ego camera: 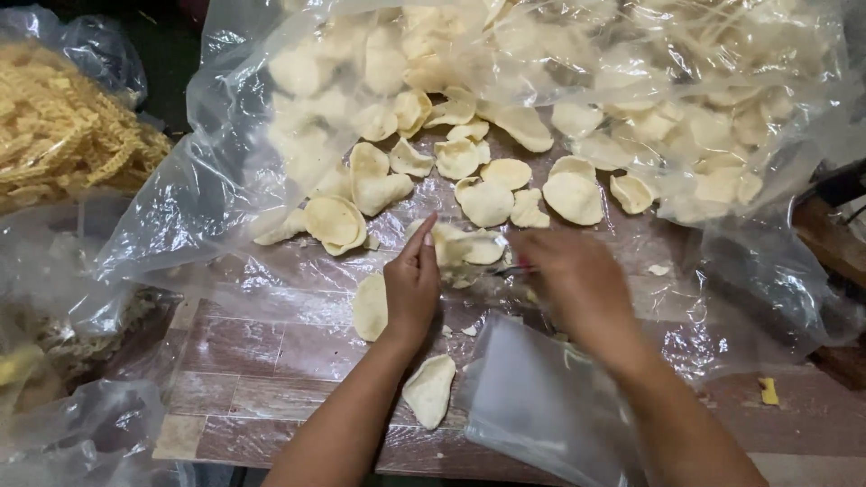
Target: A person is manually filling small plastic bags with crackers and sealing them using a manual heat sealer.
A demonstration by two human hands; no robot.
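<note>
Pale round crackers [487, 185] spill from a big clear plastic bag [225, 180] onto a plastic sheet over a wood-pattern floor. My left hand [411, 284] reaches into the pile with fingers together, touching a small heap of crackers [465, 245]. My right hand [577, 284] is blurred beside that heap, its fingers curled at the crackers; what it grips is unclear. A small clear plastic bag [532, 397] lies under my right forearm. Two loose crackers lie near my left arm, one [369, 307] by the wrist and one [429, 390] lower down.
A clear bag of yellow twisted noodle-like snacks [63, 126] stands at the far left. More crumpled plastic bags [72, 424] fill the lower left. A small yellow scrap [769, 391] lies on the floor at the right. A dark wooden object [834, 234] sits at the right edge.
</note>
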